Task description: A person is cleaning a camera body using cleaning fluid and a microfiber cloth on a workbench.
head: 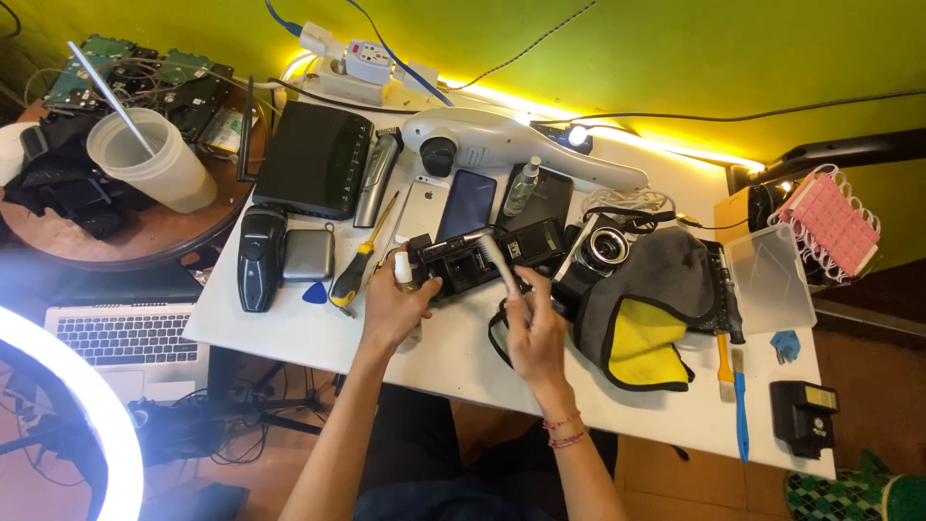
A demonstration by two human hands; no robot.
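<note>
Hands work at the middle of the white table [289, 333]. Left hand [391, 307] has its grip clamped on the left end of a black compact camera [473, 262], which sits just above the table's near edge. Right hand [533, 333] has its grip closed around a slim grey brush [499, 260], whose tip touches the camera's top. Just right lie a grey-and-yellow cloth [648, 318] and a second camera [606, 246]; a yellow-handled screwdriver [357, 265] lies left.

Yellow-green wall [675, 48], white table [289, 328], round wooden side table [145, 236], tiled floor [868, 405].
</note>
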